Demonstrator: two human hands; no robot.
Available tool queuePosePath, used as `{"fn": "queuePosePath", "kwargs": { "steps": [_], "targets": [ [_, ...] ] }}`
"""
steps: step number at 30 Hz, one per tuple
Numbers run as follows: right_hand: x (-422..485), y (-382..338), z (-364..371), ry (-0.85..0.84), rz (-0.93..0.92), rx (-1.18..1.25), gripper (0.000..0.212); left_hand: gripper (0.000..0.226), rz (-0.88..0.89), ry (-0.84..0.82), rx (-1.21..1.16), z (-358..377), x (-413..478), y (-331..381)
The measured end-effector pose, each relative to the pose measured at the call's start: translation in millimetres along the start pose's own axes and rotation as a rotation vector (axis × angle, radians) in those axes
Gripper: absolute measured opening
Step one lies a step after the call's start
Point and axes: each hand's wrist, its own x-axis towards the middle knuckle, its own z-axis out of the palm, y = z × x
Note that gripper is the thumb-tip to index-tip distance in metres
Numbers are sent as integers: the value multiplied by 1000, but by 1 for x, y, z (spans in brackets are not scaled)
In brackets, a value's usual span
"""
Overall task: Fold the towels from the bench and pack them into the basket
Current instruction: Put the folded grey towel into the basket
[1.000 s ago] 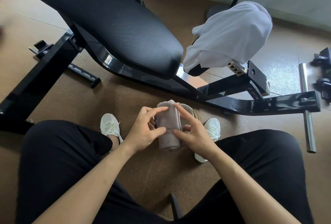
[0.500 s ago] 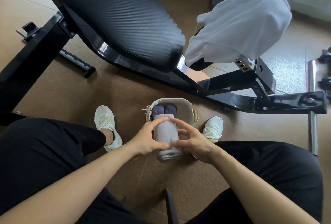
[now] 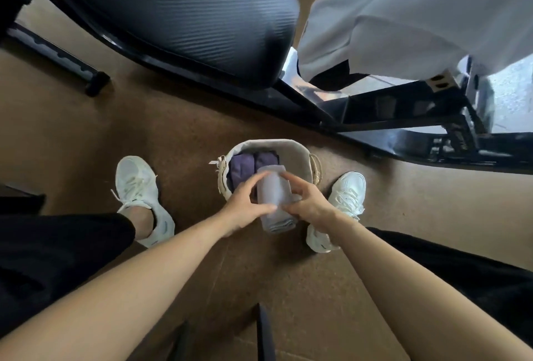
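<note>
Each grip, left hand (image 3: 245,206) and right hand (image 3: 310,205), clasps the rolled grey towel (image 3: 273,190) over the basket (image 3: 297,148) holding two purple towels (image 3: 242,167).

Brown cork-looking floor (image 3: 86,135) pretty much everywhere, a grey speckled patch (image 3: 513,92) off at the right edge, plus a black padded bench (image 3: 173,14) on a glossy black frame (image 3: 403,106).
</note>
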Motion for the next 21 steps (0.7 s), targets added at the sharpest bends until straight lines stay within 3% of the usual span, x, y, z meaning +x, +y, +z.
{"fn": "queuePosePath", "kwargs": {
  "steps": [3, 6, 9, 14, 18, 21],
  "targets": [
    [34, 12, -15, 131, -17, -175, 86, 67, -25, 89, 217, -1, 34, -13],
    [76, 25, -28, 251, 13, -244, 68, 55, 56, 132, 508, -5, 68, -27],
    [109, 38, -28, 322, 38, -333, 57, 57, 98, 64, 693, -9, 99, -37],
    [146, 71, -14, 326, -32, -614, 87, 69, 137, -118, 913, -1, 140, -68],
    [155, 83, -15, 340, -28, -624, 78, 74, 261, -195, 1130, 5, 151, -75],
    [169, 96, -15, 403, -76, -740, 74, 68, 251, -215, 1206, 3, 168, -90]
  ]
}}
